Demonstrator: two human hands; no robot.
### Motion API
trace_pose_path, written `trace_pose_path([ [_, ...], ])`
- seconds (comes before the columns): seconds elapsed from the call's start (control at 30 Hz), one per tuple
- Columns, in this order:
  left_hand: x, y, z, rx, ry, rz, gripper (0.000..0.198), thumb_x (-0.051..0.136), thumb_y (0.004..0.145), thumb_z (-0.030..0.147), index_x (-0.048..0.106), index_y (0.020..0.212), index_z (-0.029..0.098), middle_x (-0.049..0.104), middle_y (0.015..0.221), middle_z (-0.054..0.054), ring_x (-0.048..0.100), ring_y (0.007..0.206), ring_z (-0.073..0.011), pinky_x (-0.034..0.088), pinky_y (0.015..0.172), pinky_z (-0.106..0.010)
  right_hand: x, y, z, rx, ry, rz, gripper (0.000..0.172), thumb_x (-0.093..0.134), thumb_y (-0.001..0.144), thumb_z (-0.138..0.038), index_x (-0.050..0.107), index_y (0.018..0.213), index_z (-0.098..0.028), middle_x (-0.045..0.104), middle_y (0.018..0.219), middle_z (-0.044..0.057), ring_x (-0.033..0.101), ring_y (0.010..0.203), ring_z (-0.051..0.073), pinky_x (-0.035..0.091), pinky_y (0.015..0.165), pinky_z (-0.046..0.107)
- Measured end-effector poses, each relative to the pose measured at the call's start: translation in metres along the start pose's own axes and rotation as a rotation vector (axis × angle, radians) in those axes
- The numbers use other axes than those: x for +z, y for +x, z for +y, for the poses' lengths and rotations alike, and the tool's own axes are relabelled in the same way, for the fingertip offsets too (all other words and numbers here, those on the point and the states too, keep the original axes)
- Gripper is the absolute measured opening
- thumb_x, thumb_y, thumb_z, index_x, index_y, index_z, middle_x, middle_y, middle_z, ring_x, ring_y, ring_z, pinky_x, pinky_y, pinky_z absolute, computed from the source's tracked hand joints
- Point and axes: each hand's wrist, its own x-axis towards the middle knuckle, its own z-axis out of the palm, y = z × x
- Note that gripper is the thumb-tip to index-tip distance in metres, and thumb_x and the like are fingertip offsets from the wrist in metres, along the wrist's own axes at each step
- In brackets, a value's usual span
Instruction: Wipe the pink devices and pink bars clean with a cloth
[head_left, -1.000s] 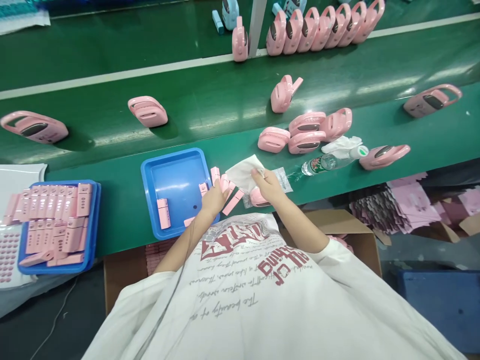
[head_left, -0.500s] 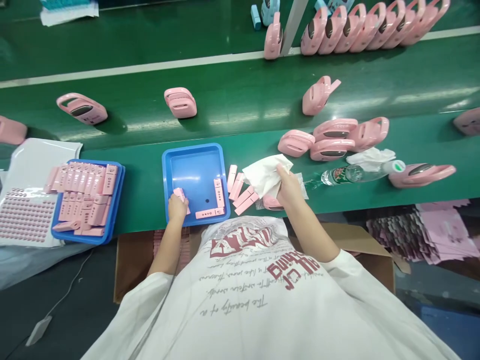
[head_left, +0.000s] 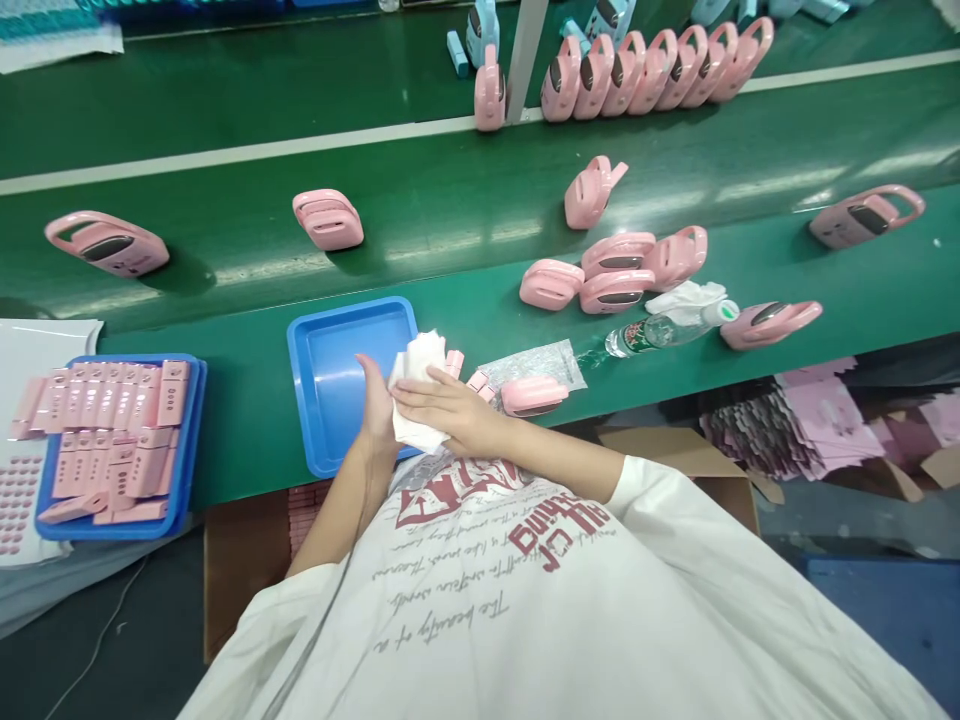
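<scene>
My left hand (head_left: 379,405) is upright over the right side of the blue tray (head_left: 298,390), its thumb raised and its palm against a crumpled white cloth (head_left: 420,350). My right hand (head_left: 457,410) presses the cloth from the other side, fingers laid across it. Whatever lies inside the cloth is hidden. A few pink sticks (head_left: 480,382) show just beyond my right hand, partly covered by it. To their right, a pink handled device (head_left: 534,395) lies beside a clear plastic bag (head_left: 566,362).
At the left, a second blue tray (head_left: 196,420) is filled with pink sticks. A bottle (head_left: 660,332) lies on its side near several pink devices (head_left: 616,290). More devices stand along the green belt (head_left: 450,200) and on the shelf behind it.
Both hands have come together around the cloth; the left one was holding a pink stick in the tray. The view has shifted, and another pink device shows at the belt's right.
</scene>
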Motion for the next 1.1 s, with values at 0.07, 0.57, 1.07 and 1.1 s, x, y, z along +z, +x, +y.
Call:
trace_pose_path([
  [0.07, 0.002, -0.003, -0.001, -0.030, 0.017, -0.051, 0.100, -0.008, 0.077, 0.077, 0.057, 0.111, 0.008, 0.062, 0.061, -0.009, 0.066, 0.062, -0.0215, 0.050, 0.048, -0.028, -0.009, 0.001, 0.005, -0.015, -0.090, -0.016, 0.038, 0.037, 0.091, -0.022, 0.057, 0.123, -0.018, 0.056, 0.136, 0.010, 0.043, 0.135, 0.016, 0.023, 0.116, 0.045],
  [0.57, -0.001, -0.017, 0.007, 0.318, 0.111, -0.266, 0.040, 0.082, 0.058, 0.037, 0.056, 0.080, 0.016, 0.059, 0.068, 0.001, 0.050, 0.046, -0.0071, 0.037, 0.035, -0.017, -0.047, 0.007, 0.023, 0.781, 0.838, 1.020, 0.036, 0.057, 0.078, -0.050, 0.064, 0.094, -0.019, 0.072, 0.098, 0.004, 0.067, 0.099, 0.021, 0.051, 0.092, 0.036],
  [1.07, 0.010, -0.035, 0.009, 0.151, 0.065, -0.253, 0.070, 0.072, 0.066, 0.059, 0.059, 0.122, 0.019, 0.062, 0.070, 0.000, 0.059, 0.056, -0.0113, 0.051, 0.055, -0.024, -0.042, 0.003, -0.004, 0.865, 1.047, 1.053, 0.036, 0.063, 0.073, -0.050, 0.061, 0.088, -0.017, 0.073, 0.094, 0.005, 0.067, 0.100, 0.023, 0.054, 0.088, 0.035],
  [1.1, 0.011, -0.036, 0.010, 0.146, 0.070, -0.254, 0.067, 0.072, 0.067, 0.059, 0.060, 0.119, 0.019, 0.064, 0.071, 0.000, 0.060, 0.056, -0.0119, 0.052, 0.056, -0.025, -0.043, 0.004, -0.009, 0.842, 1.034, 1.052, 0.037, 0.063, 0.074, -0.051, 0.061, 0.089, -0.017, 0.073, 0.093, 0.005, 0.067, 0.100, 0.023, 0.055, 0.087, 0.035],
])
